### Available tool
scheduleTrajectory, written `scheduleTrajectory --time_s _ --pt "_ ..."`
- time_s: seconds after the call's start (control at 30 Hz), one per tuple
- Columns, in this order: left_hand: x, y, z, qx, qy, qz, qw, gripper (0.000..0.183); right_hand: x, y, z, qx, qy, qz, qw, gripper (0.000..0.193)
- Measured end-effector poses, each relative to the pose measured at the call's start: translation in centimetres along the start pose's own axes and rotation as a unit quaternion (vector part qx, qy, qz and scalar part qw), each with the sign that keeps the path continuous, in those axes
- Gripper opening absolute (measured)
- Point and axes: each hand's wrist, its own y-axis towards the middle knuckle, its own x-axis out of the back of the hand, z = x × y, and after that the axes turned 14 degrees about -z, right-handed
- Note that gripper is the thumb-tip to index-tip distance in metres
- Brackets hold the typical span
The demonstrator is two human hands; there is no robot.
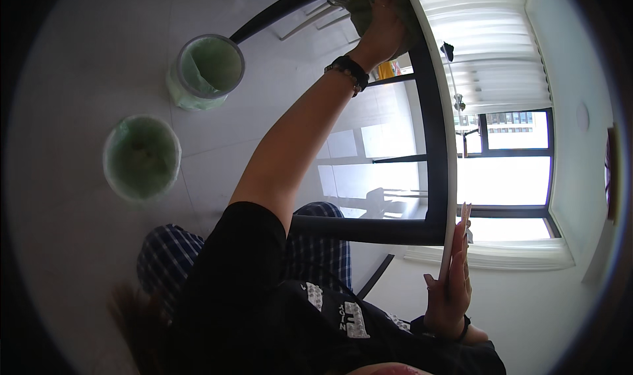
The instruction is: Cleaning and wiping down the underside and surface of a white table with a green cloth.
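Far along the glass tabletop (432,111), left hand (382,25) presses a crumpled green cloth (361,9) flat, while right hand (452,289) steadies the white near edge, fingers extended.

The desk (440,78) has a smooth white edge and a dark frame (369,230) underneath with a matt, metal-like look. A soft, dull green cloth (362,9) lies crumpled under one of the hands (382,25), whose wrist wears a band of dark glossy beads (348,68). The floor (99,58) is pale tile, smooth with a faint sheen. Two bins (142,157) are lined with thin, translucent green plastic bags (208,65), wrinkled and slightly shiny. The trousers (171,256) are checked woven fabric; the black shirt (237,296) looks matt.
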Motion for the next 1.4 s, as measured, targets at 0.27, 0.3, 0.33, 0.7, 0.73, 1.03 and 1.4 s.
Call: scheduleTrajectory --time_s 0.27,0.3,0.33,0.7,0.73,1.03,1.4 --pt "-3.4 -5.6 -1.5 0.039 -0.052 -0.033 0.997 0.065 0.6 0.4 0.2 0.024 0.001 0.0 1.0 0.084" --pt "-3.9 -6.9 -1.0 0.05 -0.031 -0.028 0.998 0.068 0.8 0.2 0.2 0.021 0.004 -0.001 1.0 0.084" --pt "-5.1 -8.3 -0.7 0.064 -0.017 -0.017 0.998 0.071 1.1 -0.2 0.0 0.025 -0.013 -0.008 1.0 0.084" --pt "-2.8 -19.6 -13.9 0.456 -0.248 -0.097 0.849 0.058 -0.1 0.7 -0.4 0.03 -0.009 -0.008 0.999 0.071" --pt "-1.8 -19.8 -14.5 0.465 -0.35 -0.058 0.811 0.058 -0.1 0.7 -0.6 0.055 0.003 -0.014 0.998 0.071" --pt "6.0 -24.5 -17.5 0.406 -0.327 -0.062 0.851 0.062 -0.7 -0.2 -0.1 0.056 -0.012 -0.002 0.998 0.078" --pt "10.2 -21.3 -15.7 0.324 -0.335 -0.061 0.883 0.064 -1.2 1.0 -1.0 -0.001 0.038 -0.02 0.999 0.057"
